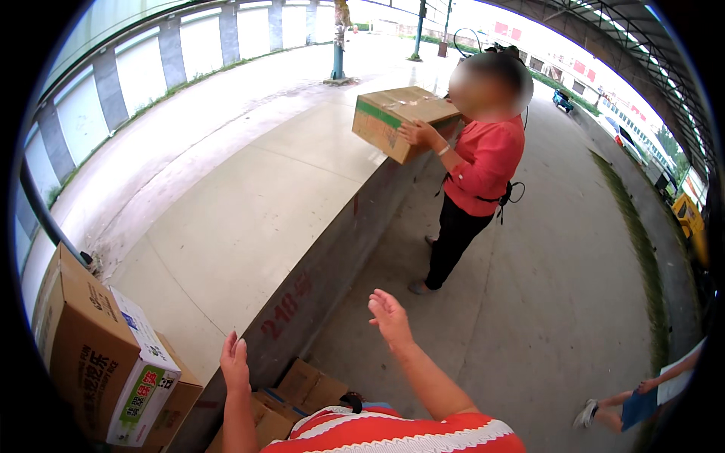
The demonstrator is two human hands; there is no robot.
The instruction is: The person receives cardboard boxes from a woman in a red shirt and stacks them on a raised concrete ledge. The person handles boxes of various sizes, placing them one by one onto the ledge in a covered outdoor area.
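Note:
Both my arms reach forward with nothing in the hands. My left hand (235,362) is raised beside the edge of the raised concrete platform (249,219), its fingers stretched upward. Farther right, my right hand (390,317) hangs in the air over the ground, fingers extended and a little bent. Ahead of me a co-worker in a red top (487,162) holds a brown cardboard box (393,117) with a green stripe, at the platform's far part. One of the co-worker's hands (420,134) presses the box's near side; the other is mostly hidden.
At the left, a large brown carton (87,332) and a white carton with a green label (147,377) stand on the platform. Low by its wall are several cardboard boxes (306,385), partly behind my body. Another person (638,400) is at the lower right. A post (338,45) stands beyond.

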